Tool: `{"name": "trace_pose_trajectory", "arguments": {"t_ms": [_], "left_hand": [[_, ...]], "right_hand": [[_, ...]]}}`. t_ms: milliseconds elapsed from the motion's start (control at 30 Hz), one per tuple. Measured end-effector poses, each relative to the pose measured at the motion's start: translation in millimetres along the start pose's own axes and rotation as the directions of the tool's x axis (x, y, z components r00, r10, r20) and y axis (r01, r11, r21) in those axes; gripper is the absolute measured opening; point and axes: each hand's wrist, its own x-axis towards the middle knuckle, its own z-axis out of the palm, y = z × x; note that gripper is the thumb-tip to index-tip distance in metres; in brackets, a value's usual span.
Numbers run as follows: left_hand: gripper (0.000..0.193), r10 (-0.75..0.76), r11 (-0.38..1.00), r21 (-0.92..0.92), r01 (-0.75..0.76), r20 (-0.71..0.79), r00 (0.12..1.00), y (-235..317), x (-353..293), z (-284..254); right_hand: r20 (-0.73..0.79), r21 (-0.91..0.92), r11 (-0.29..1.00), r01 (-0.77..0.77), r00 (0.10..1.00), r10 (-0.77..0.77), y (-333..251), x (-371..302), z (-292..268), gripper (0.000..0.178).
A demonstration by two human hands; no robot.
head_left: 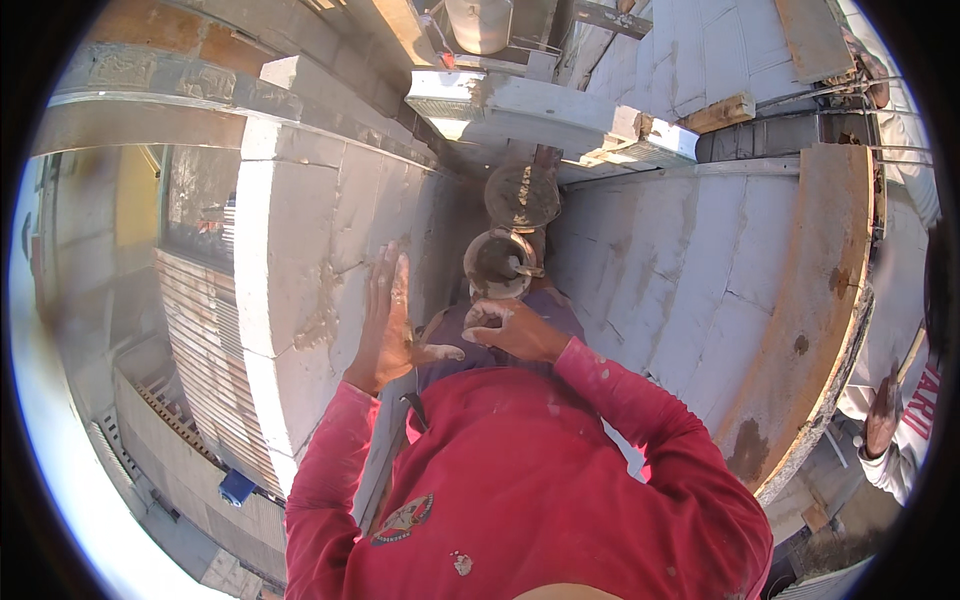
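Note:
My left hand [382, 330] is raised beside the pale block wall [325, 230], fingers stretched upward and thumb out. Whether its fingers touch the blocks I cannot tell. My right hand [515, 330] is just below a small bucket [478, 282], its fingers curled toward the thumb in a ring. What it holds, if anything, I cannot make out. Inside the bucket is a greyish material, and a pale tool [524, 269] leans at its right rim. Right behind the bucket is a round, dirty grey container or lid [522, 196] with a light streak across it.
A second pale block wall [660, 270] rises on my right, edged by a stained wooden board [810, 310]. White blocks [540, 108] span the far end, below a hanging pale bucket [480, 25]. At far right a co-worker's hand [882, 415] shows. Corrugated sheeting [205, 340] lies lower left.

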Motion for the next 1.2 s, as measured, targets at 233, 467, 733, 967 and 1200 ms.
{"name": "trace_pose_trajectory", "arguments": {"t_ms": [233, 467, 733, 967, 1200], "left_hand": [[0.089, -0.129, 0.987, -0.002, 0.161, -0.61, 0.782, -36.2, 61.4, -78.2], [0.073, -0.26, 0.949, -0.312, -0.031, -0.837, 0.481, -41.9, 160.2, -121.2], [0.041, -0.403, 0.876, -0.482, 0.0, -0.732, 0.549, -66.8, 208.4, -144.6], [0.022, -0.367, 0.913, -0.407, 0.022, -0.799, 0.476, -42.4, 199.4, -109.1], [0.016, -0.383, 0.885, -0.457, -0.087, -0.823, 0.42, -63.1, 195.7, -125.4]], "right_hand": [[-0.424, -0.589, 0.804, -0.086, 0.879, -0.217, 136.8, 59.6, -30.4, 0.034], [-0.288, -0.739, 0.647, -0.185, 0.956, -0.056, 226.0, 91.7, -36.0, 0.028], [-0.276, -0.714, 0.679, -0.169, 0.96, -0.05, 190.2, 73.4, -67.0, 0.031], [-0.485, -0.544, 0.724, -0.424, 0.863, 0.14, 214.4, 45.8, -97.9, 0.03], [-0.494, -0.53, 0.795, -0.295, 0.87, -0.006, 210.4, 32.2, -110.1, 0.03]]}}
